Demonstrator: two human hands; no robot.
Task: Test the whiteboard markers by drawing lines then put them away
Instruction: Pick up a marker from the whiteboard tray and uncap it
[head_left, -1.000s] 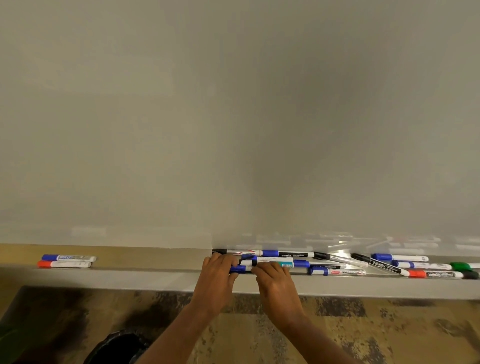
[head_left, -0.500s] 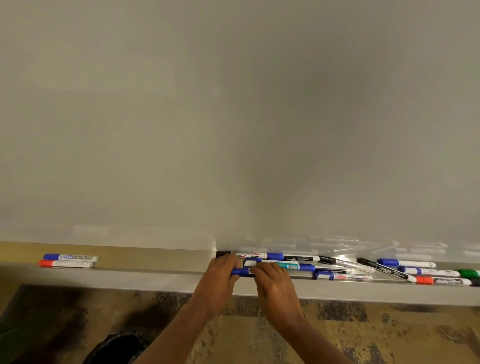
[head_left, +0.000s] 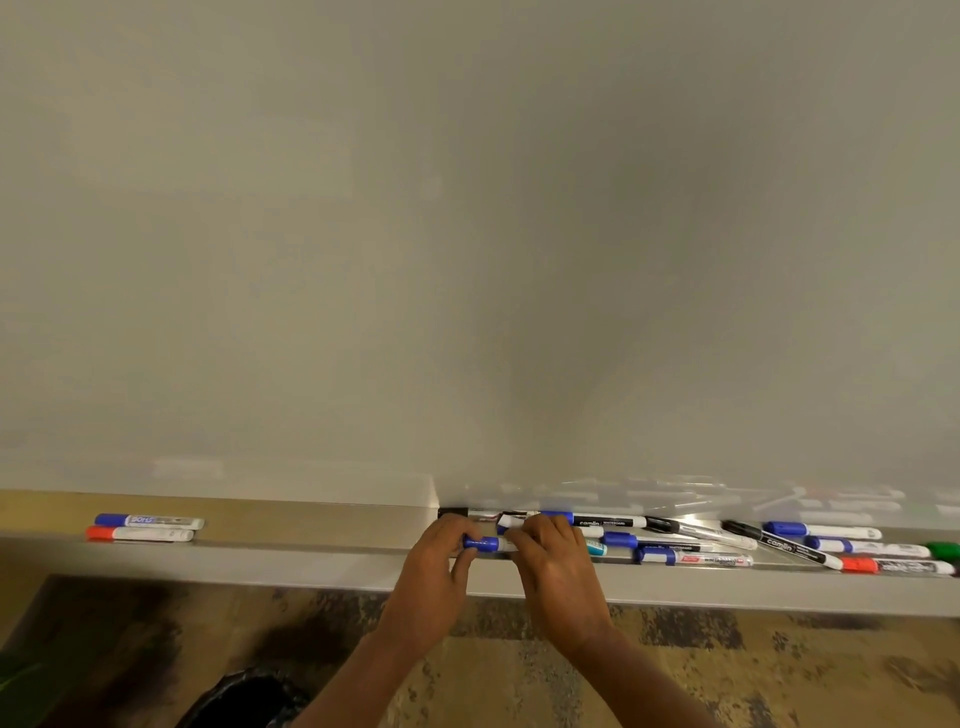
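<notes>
**Whiteboard (head_left: 467, 234) blank, both hands on one blue marker (head_left: 485, 544)**

White surface fills most of the view and carries no line, so I judge the testing is only at its beginning. Along the lower edge runs a grey tray (head_left: 311, 558). The hands are close together at the front of this tray, both on the same marker. The left hand (head_left: 434, 566) pinches the blue cap and the right hand (head_left: 556, 561) closes around the white barrel. Such a hold serves for pulling the cap off, I think. To the right many other markers (head_left: 691, 545) lie crossed in the tray, probably waiting for their turn. At the far left two markers (head_left: 145, 527), one blue-capped and one red-capped, lie side by side, well apart from the rest.
</notes>
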